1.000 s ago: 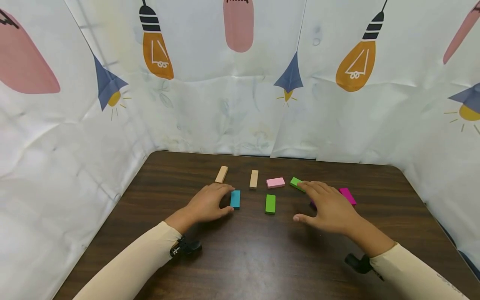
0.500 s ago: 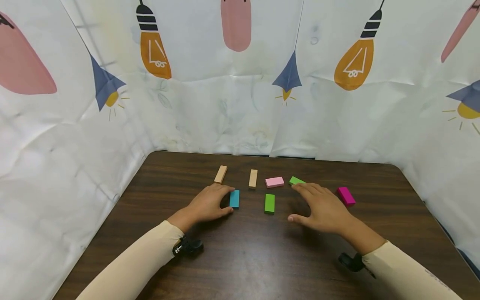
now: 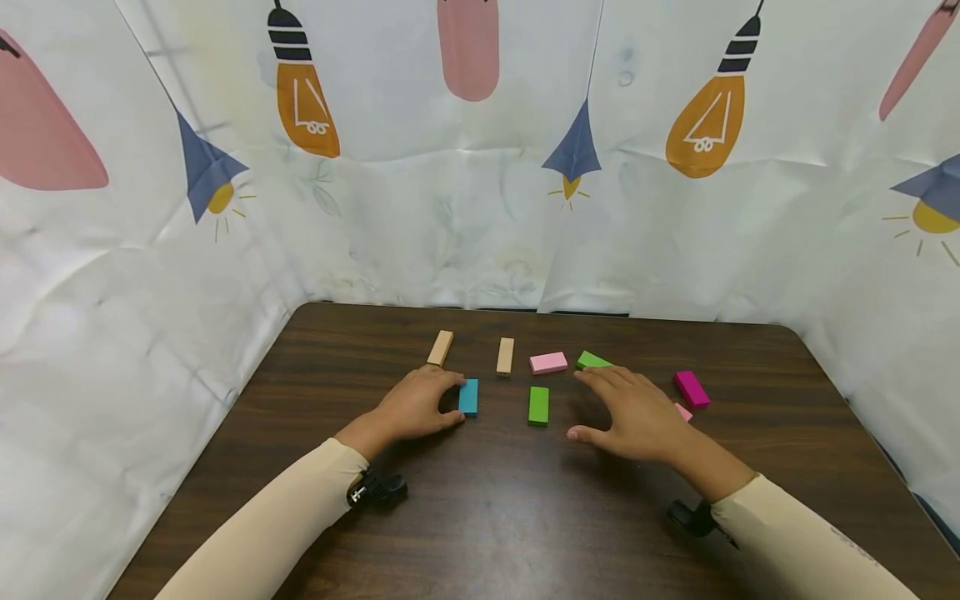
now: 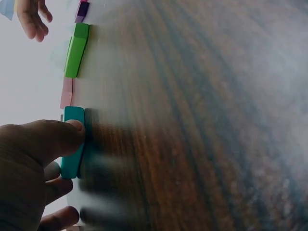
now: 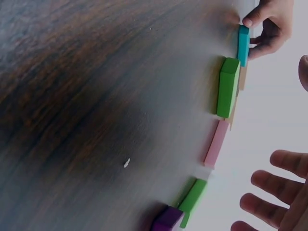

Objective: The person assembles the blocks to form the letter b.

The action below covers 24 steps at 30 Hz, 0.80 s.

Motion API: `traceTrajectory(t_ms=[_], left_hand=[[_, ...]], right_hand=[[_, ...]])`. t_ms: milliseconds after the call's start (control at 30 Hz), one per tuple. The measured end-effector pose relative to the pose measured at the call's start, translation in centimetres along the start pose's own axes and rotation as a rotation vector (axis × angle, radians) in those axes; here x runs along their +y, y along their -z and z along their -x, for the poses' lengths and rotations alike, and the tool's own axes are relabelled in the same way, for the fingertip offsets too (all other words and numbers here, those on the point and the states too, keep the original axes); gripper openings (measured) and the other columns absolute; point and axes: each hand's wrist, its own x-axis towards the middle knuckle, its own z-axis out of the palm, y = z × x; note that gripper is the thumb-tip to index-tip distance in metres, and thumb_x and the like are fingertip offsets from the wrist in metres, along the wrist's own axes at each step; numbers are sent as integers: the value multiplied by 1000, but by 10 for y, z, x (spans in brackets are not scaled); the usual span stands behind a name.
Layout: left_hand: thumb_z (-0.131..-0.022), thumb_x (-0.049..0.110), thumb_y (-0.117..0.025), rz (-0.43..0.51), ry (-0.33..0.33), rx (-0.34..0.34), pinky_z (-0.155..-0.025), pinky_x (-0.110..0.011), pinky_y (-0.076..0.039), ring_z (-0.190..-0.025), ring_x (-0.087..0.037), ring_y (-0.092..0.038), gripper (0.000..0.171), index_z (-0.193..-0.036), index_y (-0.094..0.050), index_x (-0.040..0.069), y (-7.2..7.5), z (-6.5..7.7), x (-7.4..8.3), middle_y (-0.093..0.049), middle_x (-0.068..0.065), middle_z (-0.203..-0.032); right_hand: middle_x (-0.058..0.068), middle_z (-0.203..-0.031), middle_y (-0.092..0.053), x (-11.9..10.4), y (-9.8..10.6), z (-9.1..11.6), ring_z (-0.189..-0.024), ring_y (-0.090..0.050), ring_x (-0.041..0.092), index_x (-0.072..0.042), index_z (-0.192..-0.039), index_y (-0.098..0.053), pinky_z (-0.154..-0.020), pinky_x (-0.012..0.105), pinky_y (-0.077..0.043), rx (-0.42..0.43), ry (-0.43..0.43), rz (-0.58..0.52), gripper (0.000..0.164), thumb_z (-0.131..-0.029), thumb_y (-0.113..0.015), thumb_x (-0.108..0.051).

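Observation:
My left hand [image 3: 416,403] curls its thumb and fingers at the blue block [image 3: 468,398], which lies flat on the dark table. In the left wrist view, the thumb lies over the blue block [image 4: 73,159], with fingertips behind it. My right hand [image 3: 637,412] is held above the right-hand blocks, fingers spread and holding nothing. Partly covered by it in the head view is a green block [image 3: 590,359]; the purple block [image 5: 168,219] is fully hidden there. Another green block [image 3: 538,406] lies between the hands.
A magenta block [image 3: 692,389] and a partly hidden pink block [image 3: 683,412] lie right of my right hand. Behind are a pink block [image 3: 548,362] and two plain wooden blocks [image 3: 440,347]. White printed sheeting [image 3: 465,225] hangs around the table [image 3: 480,517].
My right hand has shifted slightly left, uncovering part of a pink block and hiding the purple one in the head view. The left hand and blue block have stayed in place.

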Motion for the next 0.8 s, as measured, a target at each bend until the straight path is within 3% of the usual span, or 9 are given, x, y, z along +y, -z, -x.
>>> traceTrajectory(t_ms=[467, 800], left_hand=[[-87, 39, -82, 24, -63, 82, -106, -50, -44, -124, -27, -58, 55, -131, -68, 10, -4, 2, -2, -66, -4, -131], [-86, 39, -82, 39, -137, 106, -103, -50, -47, -121, -26, -58, 54, -129, -70, 9, 0, 9, 9, -66, -3, -131]], right_hand=[[11, -152, -49, -2, -5, -6, -141, -42, 39, -15, -153, -49, -110, 64, -36, 9, 14, -5, 97, -85, -52, -84], [10, -150, -51, -4, -4, -10, -140, -44, 39, -15, -152, -50, -109, 65, -37, 12, 32, -6, 92, -86, -56, -80]])
